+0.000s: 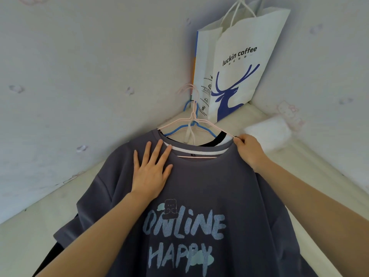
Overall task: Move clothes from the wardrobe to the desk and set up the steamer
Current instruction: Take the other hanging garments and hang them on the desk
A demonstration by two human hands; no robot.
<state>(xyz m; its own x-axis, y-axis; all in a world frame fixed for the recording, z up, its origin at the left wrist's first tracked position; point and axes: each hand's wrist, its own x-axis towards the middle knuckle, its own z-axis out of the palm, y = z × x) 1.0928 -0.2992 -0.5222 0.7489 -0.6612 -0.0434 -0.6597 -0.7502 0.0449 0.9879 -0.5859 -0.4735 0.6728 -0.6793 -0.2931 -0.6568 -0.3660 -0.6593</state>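
Head view shows your left hand (151, 168) flat and open on the grey T-shirt (199, 186) near you, your right hand (247, 148) pinching its pink hanger (201, 124), a white paper bag (239, 62) standing beyond in the far corner.

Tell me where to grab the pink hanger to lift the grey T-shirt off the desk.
Grip the pink hanger at its neck, just below the hook, reaching from above past the collar. That stem stands clear of the grey T-shirt, while the arms run inside the shoulders. The right hand pinches the shoulder end; the left hand lies flat.
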